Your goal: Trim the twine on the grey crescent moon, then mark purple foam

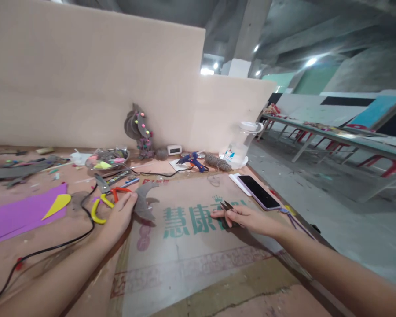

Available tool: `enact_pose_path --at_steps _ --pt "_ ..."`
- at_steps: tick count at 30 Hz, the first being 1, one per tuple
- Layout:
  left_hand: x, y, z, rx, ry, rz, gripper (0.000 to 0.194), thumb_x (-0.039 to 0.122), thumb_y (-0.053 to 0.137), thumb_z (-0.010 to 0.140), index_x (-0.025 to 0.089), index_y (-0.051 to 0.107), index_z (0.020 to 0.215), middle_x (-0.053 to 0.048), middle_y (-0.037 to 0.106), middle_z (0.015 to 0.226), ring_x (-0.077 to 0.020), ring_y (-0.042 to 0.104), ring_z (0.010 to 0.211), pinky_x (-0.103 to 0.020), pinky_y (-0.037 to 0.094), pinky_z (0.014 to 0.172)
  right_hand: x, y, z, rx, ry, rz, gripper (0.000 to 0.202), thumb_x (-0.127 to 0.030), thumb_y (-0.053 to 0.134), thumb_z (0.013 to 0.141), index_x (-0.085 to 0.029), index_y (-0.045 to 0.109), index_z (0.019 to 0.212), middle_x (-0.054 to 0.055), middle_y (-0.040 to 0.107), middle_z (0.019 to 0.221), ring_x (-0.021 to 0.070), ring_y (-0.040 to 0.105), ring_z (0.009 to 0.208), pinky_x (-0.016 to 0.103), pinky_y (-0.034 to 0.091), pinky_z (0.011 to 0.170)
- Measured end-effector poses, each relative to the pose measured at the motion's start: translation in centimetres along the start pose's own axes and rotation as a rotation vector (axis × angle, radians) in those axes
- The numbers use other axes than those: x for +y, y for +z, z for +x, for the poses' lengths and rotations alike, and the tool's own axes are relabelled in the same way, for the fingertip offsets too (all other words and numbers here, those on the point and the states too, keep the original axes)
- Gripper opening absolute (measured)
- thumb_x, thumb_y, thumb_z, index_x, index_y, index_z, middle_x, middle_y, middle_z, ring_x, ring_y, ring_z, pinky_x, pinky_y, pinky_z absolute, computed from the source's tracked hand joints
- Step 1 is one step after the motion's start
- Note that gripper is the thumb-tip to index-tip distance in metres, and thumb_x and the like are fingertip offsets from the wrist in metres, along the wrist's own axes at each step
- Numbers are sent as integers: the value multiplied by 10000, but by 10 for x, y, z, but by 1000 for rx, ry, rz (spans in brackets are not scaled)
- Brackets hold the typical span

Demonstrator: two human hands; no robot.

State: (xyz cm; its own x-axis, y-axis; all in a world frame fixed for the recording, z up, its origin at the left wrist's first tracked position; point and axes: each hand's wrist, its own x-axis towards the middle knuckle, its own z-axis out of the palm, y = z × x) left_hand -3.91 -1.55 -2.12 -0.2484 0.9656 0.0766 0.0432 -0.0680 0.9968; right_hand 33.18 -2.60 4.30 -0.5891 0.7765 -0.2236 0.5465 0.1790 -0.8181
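Observation:
My left hand (122,212) is closed at the left edge of a grey crescent-shaped piece (144,204), which looks like felt, with the thumb and fingers pinching it. Just beyond that hand lie orange-handled scissors (119,190) and a tool with yellow handles (97,212). My right hand (239,218) is wrapped around small thread snips (226,205), their dark pointed blades sticking up past the fingers. Both hands are over a pale printed sheet (185,264) with green characters. Part of the snips is hidden in the palm.
A phone (259,192) and a clear jug (239,147) are at the right. A blue glue gun (193,161), grey yarn (218,162) and a filled bowl (108,159) line the back. Purple sheets (26,215) lie left, near a black cord (62,243). A grey decorated figure (140,132) stands by the partition.

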Motion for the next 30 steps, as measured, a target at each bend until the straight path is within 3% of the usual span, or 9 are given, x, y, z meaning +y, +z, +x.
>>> enact_pose_path --at_steps 2,5,8,12,16,19,22,25,30 --pt "2 0 -1 -26 29 48 357 542 629 731 190 663 778 -10 684 767 -246 610 846 -321 472 762 -6 3 8 18 7 -25 460 -530 342 929 -168 531 716 139 703 1022 240 631 944 352 452 814" --pt "4 0 -1 -47 72 113 341 503 567 812 172 649 794 -23 671 822 -226 599 889 -358 440 843 -16 16 25 163 30 -178 422 -481 305 947 -169 543 792 76 684 751 192 625 679 308 450 654" --pt "6 0 -5 -55 107 165 308 440 529 868 150 624 822 -30 646 854 -196 594 872 -397 432 849 -19 29 49 348 -48 -425 292 -401 373 939 -188 572 930 59 669 868 197 618 796 304 440 710" --pt "19 3 -13 -81 123 192 318 464 536 836 185 586 692 7 584 697 -187 566 739 -306 458 701 -7 39 75 435 -78 -568 288 -380 430 921 -189 581 1074 96 642 1029 239 601 919 346 440 785" --pt "49 19 -11 -180 84 128 313 477 498 840 181 593 798 28 570 625 -141 535 509 -258 452 490 1 41 81 443 -114 -593 278 -373 458 914 -212 588 1099 80 607 1001 228 588 905 350 446 795" --pt "81 33 -2 -298 73 48 302 448 556 806 171 600 917 1 641 745 -134 596 565 -269 524 545 1 38 79 452 -169 -631 236 -349 464 918 -210 604 1050 72 575 975 217 560 914 355 438 828" --pt "108 41 6 -374 69 10 290 409 634 755 157 605 895 -18 666 779 -128 623 616 -243 538 560 0 35 79 448 -190 -636 218 -335 467 922 -206 603 1032 73 563 977 215 539 936 362 429 858" --pt "120 40 13 -398 67 -10 267 395 635 755 160 574 866 0 651 720 -107 609 589 -219 534 546 0 34 79 435 -189 -633 214 -331 460 928 -210 597 1040 70 558 978 210 534 933 363 430 856" --pt "121 31 24 -374 42 20 251 398 607 761 201 479 851 48 576 663 -96 578 537 -207 516 478 1 32 85 435 -189 -613 205 -331 458 931 -207 591 1026 67 563 965 209 527 918 365 427 843"
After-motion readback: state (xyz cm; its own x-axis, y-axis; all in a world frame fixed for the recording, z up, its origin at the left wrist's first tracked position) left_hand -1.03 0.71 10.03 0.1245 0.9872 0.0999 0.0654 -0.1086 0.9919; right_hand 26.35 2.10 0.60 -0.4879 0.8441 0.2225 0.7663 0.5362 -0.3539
